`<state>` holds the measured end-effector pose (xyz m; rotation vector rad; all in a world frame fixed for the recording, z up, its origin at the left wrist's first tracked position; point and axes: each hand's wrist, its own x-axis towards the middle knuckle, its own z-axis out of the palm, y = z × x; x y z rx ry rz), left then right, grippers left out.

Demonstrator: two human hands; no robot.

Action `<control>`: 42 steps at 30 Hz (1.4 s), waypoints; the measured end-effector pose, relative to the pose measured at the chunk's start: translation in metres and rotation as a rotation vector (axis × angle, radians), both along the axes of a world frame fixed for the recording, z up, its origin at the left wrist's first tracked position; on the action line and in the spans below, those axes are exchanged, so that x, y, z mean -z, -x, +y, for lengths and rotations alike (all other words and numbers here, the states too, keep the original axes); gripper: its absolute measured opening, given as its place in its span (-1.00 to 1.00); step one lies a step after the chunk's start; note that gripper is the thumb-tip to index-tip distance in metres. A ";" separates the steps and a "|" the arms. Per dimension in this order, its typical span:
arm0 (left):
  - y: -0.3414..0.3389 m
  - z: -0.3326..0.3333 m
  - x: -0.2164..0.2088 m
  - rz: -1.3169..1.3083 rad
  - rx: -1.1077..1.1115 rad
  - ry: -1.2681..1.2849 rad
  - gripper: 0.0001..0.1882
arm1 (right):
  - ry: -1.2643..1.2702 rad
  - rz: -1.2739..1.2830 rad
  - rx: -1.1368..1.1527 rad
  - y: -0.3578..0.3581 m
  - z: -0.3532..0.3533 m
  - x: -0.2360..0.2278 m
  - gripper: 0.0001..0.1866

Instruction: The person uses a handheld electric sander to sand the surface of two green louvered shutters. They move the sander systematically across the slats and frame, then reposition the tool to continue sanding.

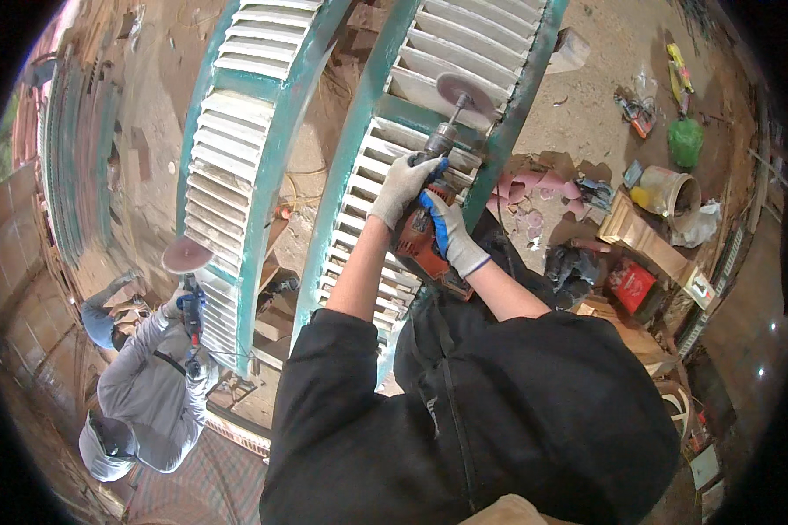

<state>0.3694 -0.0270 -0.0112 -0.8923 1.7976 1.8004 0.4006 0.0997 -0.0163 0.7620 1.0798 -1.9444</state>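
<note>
Both my hands wear grey-white gloves with blue palms and are closed on an orange cordless drill. My left hand wraps the front of its body, just behind the metal chuck. Around the rear and grip is my right hand; its fingertips are partly hidden. A round brown sanding disc sits on the drill's shaft, over the green crossbar of a louvered shutter. Whether the disc touches the wood I cannot tell. White slats fill the shutter's green frame.
Another green-and-white shutter stands to the left, where a co-worker in grey holds a tool with a sanding disc. At right lie a tipped bucket, a green bag, a red box and wooden pieces.
</note>
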 end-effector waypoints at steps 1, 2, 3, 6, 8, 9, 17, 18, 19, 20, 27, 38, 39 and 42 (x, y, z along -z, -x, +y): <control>-0.002 -0.003 0.001 -0.004 -0.007 0.016 -0.64 | 0.005 -0.018 -0.008 -0.002 -0.003 0.003 -0.64; -0.003 -0.009 0.002 0.012 -0.119 -0.174 -0.66 | 0.005 -0.022 0.006 -0.002 -0.008 0.007 -0.65; -0.004 -0.018 0.002 0.032 -0.134 -0.111 -0.66 | 0.010 0.044 -0.017 -0.004 -0.019 0.011 -0.65; -0.003 -0.047 -0.002 -0.035 -0.091 0.063 -0.72 | 0.151 0.052 -0.060 0.001 -0.049 0.018 -0.60; -0.003 -0.049 -0.003 0.024 -0.132 0.034 -0.73 | 0.157 -0.111 -0.062 0.001 -0.053 0.018 -0.58; -0.002 -0.041 -0.002 -0.094 -0.221 -0.153 -0.73 | 0.083 -0.144 -0.066 -0.001 -0.046 0.016 -0.57; -0.004 0.014 0.003 0.001 0.036 0.019 -0.67 | 0.099 -0.141 0.062 -0.007 0.016 0.017 -0.58; -0.005 0.007 0.002 -0.005 0.041 0.112 -0.66 | 0.162 -0.085 -0.021 -0.005 0.010 0.020 -0.60; -0.007 -0.004 0.000 0.023 0.018 0.213 -0.63 | 0.249 -0.159 -0.091 -0.002 -0.001 0.024 -0.62; -0.010 -0.014 -0.003 0.023 -0.048 0.227 -0.58 | 0.278 -0.231 -0.127 0.001 -0.012 0.027 -0.63; -0.028 0.005 -0.013 0.093 -0.022 0.082 -0.56 | 0.057 -0.082 0.007 -0.026 0.006 0.006 -0.61; -0.104 -0.019 -0.012 0.090 -0.072 0.076 -0.60 | 0.020 0.052 -0.212 -0.079 -0.012 -0.002 -0.63; -0.105 -0.029 -0.013 0.105 -0.145 0.094 -0.60 | 0.014 0.151 -0.240 -0.081 -0.022 0.002 -0.62; -0.106 -0.035 -0.015 0.077 -0.084 0.248 -0.54 | -0.015 0.115 -0.263 -0.087 -0.031 0.008 -0.60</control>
